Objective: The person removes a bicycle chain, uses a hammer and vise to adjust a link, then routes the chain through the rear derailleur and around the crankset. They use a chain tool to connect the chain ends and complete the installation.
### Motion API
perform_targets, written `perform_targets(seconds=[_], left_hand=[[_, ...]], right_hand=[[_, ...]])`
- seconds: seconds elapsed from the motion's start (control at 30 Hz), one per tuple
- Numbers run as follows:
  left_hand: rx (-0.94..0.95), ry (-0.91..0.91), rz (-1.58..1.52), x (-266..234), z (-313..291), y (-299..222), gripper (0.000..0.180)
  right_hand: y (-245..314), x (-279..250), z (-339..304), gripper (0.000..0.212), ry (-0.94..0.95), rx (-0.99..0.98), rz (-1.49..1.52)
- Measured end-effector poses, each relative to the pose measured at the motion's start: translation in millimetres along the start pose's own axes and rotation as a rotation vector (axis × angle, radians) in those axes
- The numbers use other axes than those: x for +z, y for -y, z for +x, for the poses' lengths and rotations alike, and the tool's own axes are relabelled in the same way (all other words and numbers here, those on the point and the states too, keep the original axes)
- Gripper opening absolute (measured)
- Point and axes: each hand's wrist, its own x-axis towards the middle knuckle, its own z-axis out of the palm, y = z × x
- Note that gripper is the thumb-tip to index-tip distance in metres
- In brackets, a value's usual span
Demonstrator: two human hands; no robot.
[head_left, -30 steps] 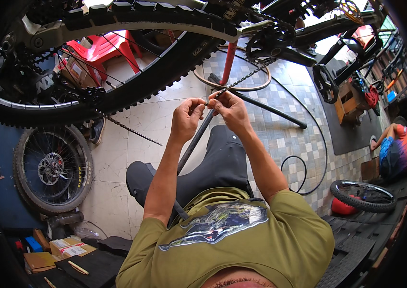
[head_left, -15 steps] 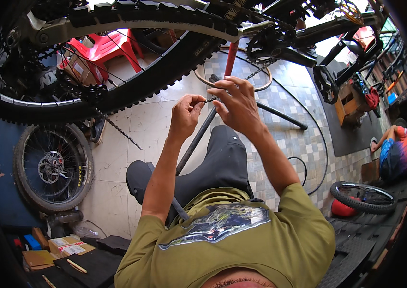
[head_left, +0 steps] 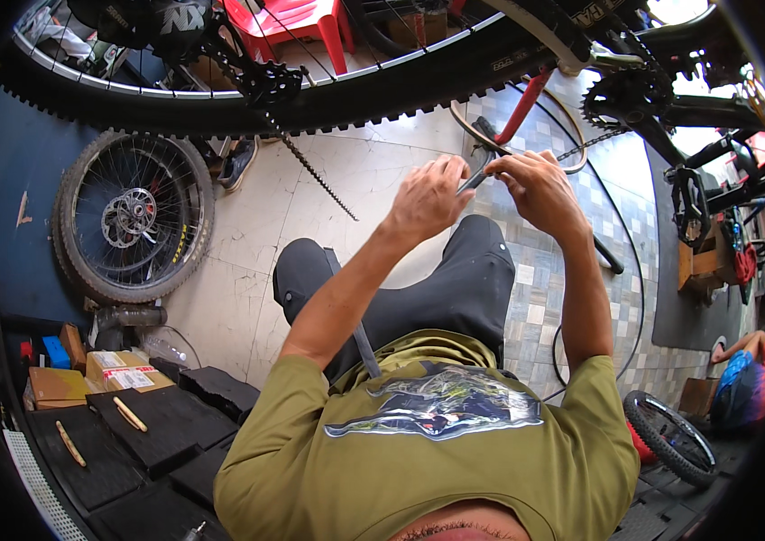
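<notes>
My left hand (head_left: 429,194) is closed, its knuckles up, in front of my knees. Close beside it, my right hand (head_left: 540,191) pinches near the end of a bicycle chain (head_left: 594,142), which runs back to the chainring (head_left: 626,96). A slim grey piece (head_left: 474,180) shows between the two hands; its far parts are hidden, and I cannot tell its kind. The chain's other loose length (head_left: 315,171) hangs from the rear derailleur (head_left: 270,83), apart from my hands. Above stands the bicycle's knobby rear tyre (head_left: 346,106).
A red stand post (head_left: 524,106) rises beyond my hands. A loose wheel (head_left: 133,216) leans at the left wall. Boxes (head_left: 121,370) and black mats (head_left: 94,451) lie at lower left. A pedal (head_left: 691,207) juts out at right. Another person (head_left: 748,379) sits at far right.
The view has shifted, so the bicycle appears farther right and higher. My left hand has turned from a fingertip pinch to a closed, knuckles-up grasp; the grey piece now shows between my hands.
</notes>
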Motion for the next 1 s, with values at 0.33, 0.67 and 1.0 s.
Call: perform_targets(seconds=[0.33, 0.67, 1.0], left_hand=[[-0.382, 0.978, 1.141, 19.5, -64.7, 129.4, 0.026], [-0.259, 0.578, 0.193, -37.2, -46.0, 116.6, 0.027], [-0.293, 0.334, -0.465, -66.7, -9.9, 53.6, 0.032]], right_hand=[[-3.1, 9.7, -5.9, 0.022, -0.066, 0.030, -0.040], [-0.5, 8.4, -2.5, 0.019, -0.059, 0.020, -0.044], [9.1, 14.0, -6.5, 0.020, -0.148, 0.036, 0.004]])
